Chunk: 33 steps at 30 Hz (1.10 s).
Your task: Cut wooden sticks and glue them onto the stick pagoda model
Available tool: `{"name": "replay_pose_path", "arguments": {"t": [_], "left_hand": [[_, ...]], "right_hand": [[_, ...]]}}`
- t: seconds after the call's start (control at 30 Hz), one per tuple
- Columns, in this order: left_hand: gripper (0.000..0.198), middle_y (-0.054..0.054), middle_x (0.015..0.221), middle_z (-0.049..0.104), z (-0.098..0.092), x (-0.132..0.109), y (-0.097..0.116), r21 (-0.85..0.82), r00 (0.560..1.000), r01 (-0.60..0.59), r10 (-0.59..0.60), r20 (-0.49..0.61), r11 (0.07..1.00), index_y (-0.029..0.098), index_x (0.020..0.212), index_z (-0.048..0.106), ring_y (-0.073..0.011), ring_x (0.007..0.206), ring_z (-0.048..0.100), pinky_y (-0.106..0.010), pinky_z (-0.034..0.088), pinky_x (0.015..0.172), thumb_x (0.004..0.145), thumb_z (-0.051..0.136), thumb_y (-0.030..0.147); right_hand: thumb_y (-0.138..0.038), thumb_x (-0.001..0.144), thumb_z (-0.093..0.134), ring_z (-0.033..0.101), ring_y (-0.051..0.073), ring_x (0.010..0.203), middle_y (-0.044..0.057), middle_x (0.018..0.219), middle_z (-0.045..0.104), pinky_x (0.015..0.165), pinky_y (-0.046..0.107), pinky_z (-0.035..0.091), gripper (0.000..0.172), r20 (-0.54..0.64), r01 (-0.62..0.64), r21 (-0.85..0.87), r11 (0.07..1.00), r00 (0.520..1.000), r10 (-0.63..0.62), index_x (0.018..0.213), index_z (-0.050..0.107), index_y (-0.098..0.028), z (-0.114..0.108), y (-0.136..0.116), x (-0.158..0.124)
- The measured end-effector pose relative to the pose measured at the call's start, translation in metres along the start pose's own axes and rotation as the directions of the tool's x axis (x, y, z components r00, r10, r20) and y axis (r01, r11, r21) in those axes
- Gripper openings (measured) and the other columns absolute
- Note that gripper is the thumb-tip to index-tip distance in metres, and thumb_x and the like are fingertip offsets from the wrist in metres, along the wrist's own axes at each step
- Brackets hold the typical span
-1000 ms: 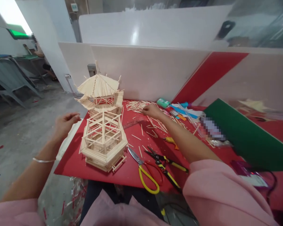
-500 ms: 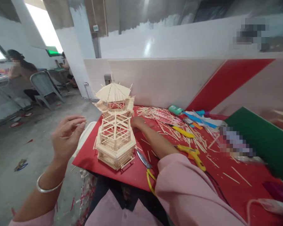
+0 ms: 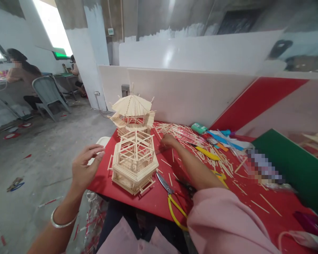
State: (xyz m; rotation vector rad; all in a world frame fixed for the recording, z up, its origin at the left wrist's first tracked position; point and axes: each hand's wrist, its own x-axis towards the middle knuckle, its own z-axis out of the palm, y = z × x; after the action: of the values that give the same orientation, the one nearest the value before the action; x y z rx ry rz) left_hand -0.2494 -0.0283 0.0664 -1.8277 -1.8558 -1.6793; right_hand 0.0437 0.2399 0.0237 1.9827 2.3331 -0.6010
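A pale wooden-stick model, with an open frame of crossed sticks on its six-sided base, stands on the red tabletop. Behind it rises a roofed stick tower. To the left of the model, my left hand hovers with fingers slightly bent and thumb apart, holding nothing. My right hand is at the model's right, by the near edge of the loose sticks. Its fingers are curled closed, and what they hold is hidden. Yellow-handled scissors lie right of the base.
A yellow cutter lies among scattered sticks, with a yellow glue gun partly behind my right forearm. A green bottle and a green board are farther right. People sit at desks at far left, near a grey chair.
My right hand has moved right, away from the tower's side toward the loose sticks. My left hand has come lower and closer to the model. The view has shifted slightly.
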Motion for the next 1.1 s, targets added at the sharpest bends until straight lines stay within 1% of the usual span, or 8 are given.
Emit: {"name": "replay_pose_path", "arguments": {"t": [0.03,0.1,0.23,0.33,0.47,0.57,0.77,1.1], "left_hand": [[0.015,-0.003,0.098,0.074,-0.001,-0.001,-0.002,0.005,1.000,0.002,-0.002,-0.012,1.000,0.023,0.089,0.076,-0.0156,0.090,0.069,-0.027,0.057,0.077,0.088,0.063,0.031],[0.014,-0.003,0.097,0.074,-0.002,0.001,-0.005,0.004,0.999,0.020,-0.020,-0.040,1.000,0.023,0.088,0.076,-0.0155,0.089,0.069,-0.027,0.057,0.077,0.087,0.064,0.031],[0.014,-0.002,0.095,0.074,0.001,0.018,-0.007,-0.047,0.996,0.058,-0.061,-0.068,0.997,0.024,0.086,0.077,-0.0155,0.088,0.069,-0.026,0.057,0.075,0.085,0.067,0.032],[0.013,-0.002,0.092,0.074,0.012,0.037,0.000,-0.124,0.996,0.066,-0.073,-0.050,0.990,0.024,0.086,0.078,-0.0137,0.080,0.068,-0.024,0.056,0.067,0.084,0.069,0.032],[0.019,-0.003,0.094,0.075,0.027,0.057,0.015,-0.311,0.997,0.060,-0.043,0.062,0.949,0.023,0.096,0.077,-0.0103,0.065,0.064,-0.021,0.053,0.052,0.082,0.070,0.033],[0.022,-0.004,0.091,0.075,0.032,0.066,0.024,-0.370,0.990,0.030,0.023,0.139,0.929,0.022,0.098,0.077,-0.0100,0.062,0.064,-0.021,0.053,0.050,0.080,0.071,0.032],[0.016,-0.002,0.069,0.072,0.033,0.076,0.023,-0.315,0.962,0.052,0.037,0.271,0.948,0.022,0.086,0.080,-0.0110,0.057,0.061,-0.022,0.052,0.051,0.080,0.069,0.032],[0.020,-0.003,0.077,0.073,0.047,0.073,0.004,-0.259,0.970,0.124,-0.061,0.237,0.958,0.021,0.088,0.079,-0.0119,0.060,0.061,-0.023,0.050,0.052,0.079,0.066,0.033]], "right_hand": [[-0.039,0.092,0.064,0.064,0.023,0.105,0.010,0.124,0.063,0.087,0.040,0.055,0.038,-0.007,0.010,0.032,0.999,1.000,-0.010,0.121,0.062,-0.014,-0.008,0.009,-0.010],[-0.033,0.093,0.060,0.068,0.020,0.087,0.011,0.098,0.072,0.072,0.026,0.053,0.028,-0.055,0.048,0.096,0.994,0.998,-0.043,0.101,0.069,-0.008,-0.025,0.029,-0.036],[-0.042,0.097,0.043,0.064,0.015,0.068,0.004,0.079,0.071,0.057,0.023,0.047,0.038,-0.242,0.172,0.202,0.964,0.963,-0.121,0.104,0.069,-0.015,-0.056,0.053,-0.108],[-0.055,0.088,0.056,0.056,0.014,0.056,0.001,0.063,0.065,0.051,0.024,0.042,0.040,-0.471,0.427,0.289,0.857,0.843,-0.260,0.087,0.072,-0.018,-0.066,0.041,-0.160],[-0.043,0.093,0.057,0.058,0.013,0.064,0.003,0.072,0.068,0.060,0.025,0.044,0.030,-0.592,0.687,0.094,0.721,0.620,-0.514,0.085,0.075,-0.021,-0.065,0.001,-0.201],[-0.036,0.096,0.054,0.059,0.013,0.066,0.004,0.076,0.068,0.063,0.026,0.045,0.027,-0.573,0.756,0.002,0.654,0.537,-0.619,0.089,0.076,-0.021,-0.061,-0.019,-0.207],[-0.035,0.096,0.054,0.059,0.013,0.065,0.003,0.075,0.068,0.061,0.026,0.045,0.026,-0.567,0.763,0.008,0.646,0.536,-0.626,0.091,0.077,-0.022,-0.044,-0.028,-0.196],[-0.034,0.095,0.056,0.062,0.013,0.066,0.004,0.078,0.070,0.064,0.025,0.047,0.024,-0.664,0.749,-0.027,0.662,0.482,-0.572,0.093,0.076,-0.021,-0.021,-0.041,-0.185]]}}
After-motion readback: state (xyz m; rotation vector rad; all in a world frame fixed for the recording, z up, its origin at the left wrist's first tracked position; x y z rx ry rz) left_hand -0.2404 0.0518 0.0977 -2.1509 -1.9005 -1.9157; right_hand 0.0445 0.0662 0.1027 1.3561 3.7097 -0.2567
